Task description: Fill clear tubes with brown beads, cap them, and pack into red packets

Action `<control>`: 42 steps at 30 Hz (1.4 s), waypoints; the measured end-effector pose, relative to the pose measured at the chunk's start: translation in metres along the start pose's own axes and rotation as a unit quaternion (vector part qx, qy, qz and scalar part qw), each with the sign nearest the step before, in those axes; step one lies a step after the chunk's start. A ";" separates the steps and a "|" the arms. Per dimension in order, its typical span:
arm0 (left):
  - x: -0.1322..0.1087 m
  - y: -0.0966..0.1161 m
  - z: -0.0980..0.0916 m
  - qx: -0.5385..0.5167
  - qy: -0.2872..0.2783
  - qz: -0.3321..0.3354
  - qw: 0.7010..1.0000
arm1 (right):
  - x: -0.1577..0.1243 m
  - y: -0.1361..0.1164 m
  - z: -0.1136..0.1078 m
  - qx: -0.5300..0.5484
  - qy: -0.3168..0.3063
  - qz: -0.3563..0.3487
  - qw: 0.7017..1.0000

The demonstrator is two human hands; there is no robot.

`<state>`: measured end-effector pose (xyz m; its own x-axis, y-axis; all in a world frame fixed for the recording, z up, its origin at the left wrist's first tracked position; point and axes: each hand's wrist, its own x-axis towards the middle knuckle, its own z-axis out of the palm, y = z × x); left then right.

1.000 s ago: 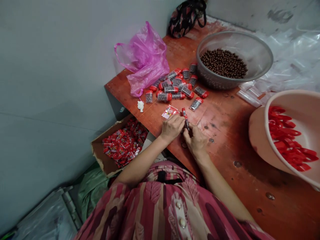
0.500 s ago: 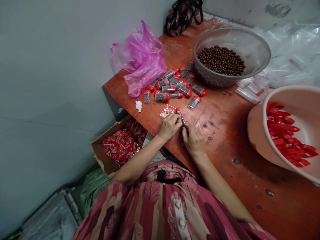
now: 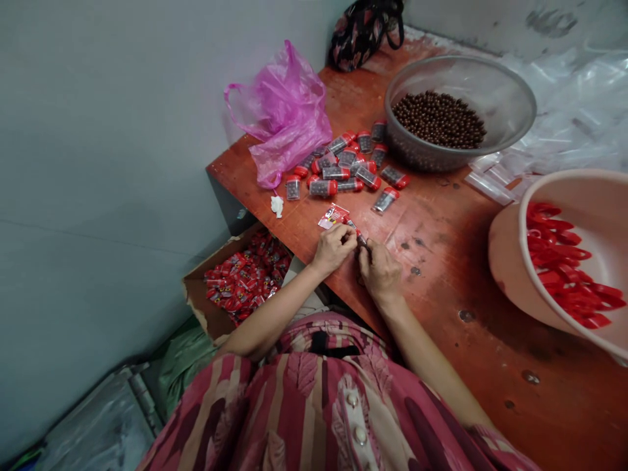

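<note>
Both hands meet over the near left edge of the table. My right hand [image 3: 381, 269] is closed round a small clear container of dark balls [image 3: 362, 239], with red at its far end. Against the near side of that container, the fingers of my left hand [image 3: 335, 248] are pinched together; what they hold is hidden. Just beyond them lie red printed labels [image 3: 333, 215]. Several filled containers with red caps [image 3: 347, 171] are heaped farther back, and one lies apart [image 3: 385, 200].
A grey bowl of brown balls [image 3: 520, 108] stands behind, and a pink basin [image 3: 505, 261] with red plastic pieces at right. Clear plastic bags [image 3: 579, 111] cover the back right. A pink bag [image 3: 289, 118] lies at left. Below the edge is a carton [image 3: 196, 291] of red packets.
The whole view has shifted slightly, moving things a little to the right. Less of the container's red end shows between my hands. Both hands keep nearly the same place and grip.
</note>
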<state>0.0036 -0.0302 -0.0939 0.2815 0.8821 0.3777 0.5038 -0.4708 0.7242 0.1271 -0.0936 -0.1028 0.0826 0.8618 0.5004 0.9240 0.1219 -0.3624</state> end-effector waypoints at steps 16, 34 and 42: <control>-0.003 0.005 -0.002 -0.062 -0.002 -0.064 0.996 | 0.002 -0.010 0.004 -0.058 0.003 0.007 0.998; -0.004 0.009 0.015 -0.054 0.037 -0.129 0.989 | 0.004 -0.013 0.005 -0.043 -0.025 0.071 0.996; -0.004 0.011 0.013 -0.032 0.035 -0.075 0.996 | 0.010 -0.007 0.001 0.100 -0.013 0.179 0.979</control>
<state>0.0188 -0.0389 -0.0950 0.1477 0.9426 0.2996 0.4830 -0.3331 0.8098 0.1213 -0.0851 -0.0954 0.3751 0.8791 0.2940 0.7455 -0.0976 -0.6593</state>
